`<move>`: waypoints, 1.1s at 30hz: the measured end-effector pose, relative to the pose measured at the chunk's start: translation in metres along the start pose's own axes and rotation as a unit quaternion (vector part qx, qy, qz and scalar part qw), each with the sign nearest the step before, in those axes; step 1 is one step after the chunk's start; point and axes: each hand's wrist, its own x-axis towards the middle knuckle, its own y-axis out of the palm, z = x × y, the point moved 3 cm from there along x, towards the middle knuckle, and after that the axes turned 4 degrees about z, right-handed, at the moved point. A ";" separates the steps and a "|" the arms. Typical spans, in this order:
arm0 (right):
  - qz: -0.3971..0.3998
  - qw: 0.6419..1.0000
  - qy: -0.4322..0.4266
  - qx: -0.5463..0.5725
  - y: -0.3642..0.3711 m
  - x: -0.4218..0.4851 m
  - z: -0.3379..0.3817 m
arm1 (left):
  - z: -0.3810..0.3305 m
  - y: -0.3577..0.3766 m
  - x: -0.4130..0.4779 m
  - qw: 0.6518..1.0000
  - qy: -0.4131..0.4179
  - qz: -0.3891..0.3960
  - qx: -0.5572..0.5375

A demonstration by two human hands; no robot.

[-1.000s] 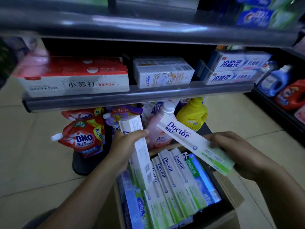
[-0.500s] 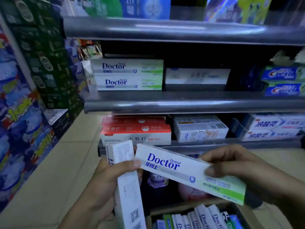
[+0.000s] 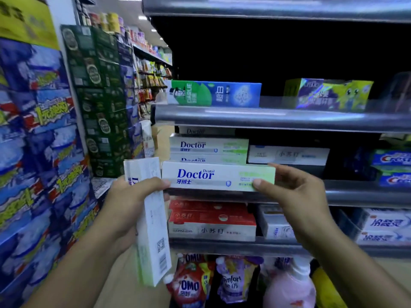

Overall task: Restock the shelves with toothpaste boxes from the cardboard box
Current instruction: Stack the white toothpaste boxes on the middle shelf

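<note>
Lining up a Doctor toothpaste box in front of the middle shelf, a person holds it flat, label outward, just below the stack of matching boxes already there. The right hand has its grip clamped on the box's green end, thumb in front and fingers behind. The left hand has its grip clamped on a second box, held upright just beside the first, with the thumb tip seeming to touch the first box's corner. The cardboard box is out of view. Done well, the step probably calls for lifting the level box over the shelf's front rail and sliding it in square on the stack, label forward, with the upright box held clear
</note>
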 end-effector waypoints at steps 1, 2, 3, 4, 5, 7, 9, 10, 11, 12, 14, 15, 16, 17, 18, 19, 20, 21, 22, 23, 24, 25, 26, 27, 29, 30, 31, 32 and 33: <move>-0.002 1.000 -0.006 -0.016 0.004 0.008 0.001 | -0.005 -0.002 0.005 1.000 -0.004 0.003 0.004; -0.002 0.999 -0.011 -0.032 0.007 0.016 0.003 | -0.010 -0.003 0.010 1.000 -0.008 0.008 0.010; -0.002 0.999 -0.019 -0.044 0.009 0.024 0.003 | -0.014 -0.004 0.014 1.000 -0.014 0.013 0.017; -0.005 0.998 -0.026 -0.054 0.011 0.031 0.003 | -0.018 -0.004 0.017 0.999 -0.020 0.018 0.024; -0.014 0.997 -0.033 -0.070 0.013 0.037 0.003 | -0.021 -0.004 0.021 0.999 -0.028 0.025 0.029; -0.034 0.992 -0.047 -0.111 0.018 0.047 0.001 | -0.027 -0.003 0.026 0.997 -0.049 0.051 0.039; -0.044 0.987 -0.054 -0.142 0.023 0.057 -0.003 | -0.030 -0.002 0.031 0.995 -0.063 0.065 0.049; -0.049 0.985 -0.056 -0.158 0.025 0.061 -0.004 | -0.031 -0.002 0.034 0.994 -0.066 0.065 0.050; -0.054 0.980 -0.062 -0.180 0.027 0.064 -0.004 | -0.033 -0.002 0.038 0.994 -0.070 0.065 0.051; -0.057 0.974 -0.069 -0.206 0.028 0.067 -0.005 | -0.033 -0.001 0.042 0.993 -0.077 0.068 0.053; -0.064 0.958 -0.080 -0.268 0.031 0.069 -0.005 | -0.032 -0.001 0.048 0.989 -0.104 0.083 0.068; -0.065 0.949 -0.077 -0.299 0.031 0.070 -0.006 | -0.030 0.000 0.051 0.986 -0.121 0.090 0.075; -0.063 0.939 -0.065 -0.330 0.031 0.071 -0.008 | -0.027 0.001 0.053 0.982 -0.140 0.095 0.082; -0.057 0.928 -0.046 -0.365 0.032 0.071 -0.009 | -0.025 0.001 0.056 0.978 -0.157 0.099 0.091; -0.047 0.915 -0.025 -0.399 0.032 0.072 -0.012 | -0.023 0.002 0.058 0.974 -0.173 0.103 0.101; -0.032 0.904 -0.005 -0.427 0.033 0.072 -0.013 | -0.022 0.003 0.059 0.970 -0.186 0.106 0.113; -0.018 0.895 0.010 -0.445 0.034 0.072 -0.015 | -0.022 0.003 0.061 0.967 -0.193 0.108 0.126; -0.008 0.889 0.018 -0.457 0.034 0.071 -0.017 | -0.023 0.005 0.062 0.965 -0.196 0.111 0.137; -0.003 0.884 0.021 -0.466 0.034 0.070 -0.018 | -0.025 0.006 0.063 0.963 -0.196 0.112 0.148; -0.001 0.879 0.022 -0.476 0.034 0.070 -0.018 | -0.026 0.008 0.064 0.962 -0.196 0.111 0.156; 0.003 0.876 0.023 -0.482 0.034 0.070 -0.018 | -0.027 0.009 0.063 0.960 -0.199 0.110 0.161; 0.008 0.875 0.025 -0.484 0.033 0.069 -0.017 | -0.028 0.010 0.061 0.960 -0.200 0.107 0.162; 0.014 0.875 0.030 -0.483 0.034 0.068 -0.016 | -0.029 0.011 0.060 0.963 -0.197 0.100 0.157; 0.021 0.872 0.030 -0.489 0.034 0.065 -0.014 | -0.031 0.011 0.058 0.968 -0.186 0.086 0.146; 0.020 0.851 -0.013 -0.524 0.035 0.056 -0.007 | -0.035 0.006 0.056 0.983 -0.138 0.033 0.121; 0.009 0.843 -0.059 -0.535 0.035 0.047 -0.002 | -0.036 0.003 0.054 0.989 -0.111 0.003 0.102; 0.004 0.845 -0.107 -0.523 0.037 0.034 0.003 | -0.037 0.001 0.051 0.993 -0.092 -0.021 0.072; 0.016 0.855 -0.146 -0.498 0.041 0.018 0.006 | -0.036 0.000 0.047 0.995 -0.085 -0.035 0.031; 0.048 0.863 -0.177 -0.470 0.046 0.001 0.009 | -0.034 0.001 0.044 0.995 -0.090 -0.038 -0.015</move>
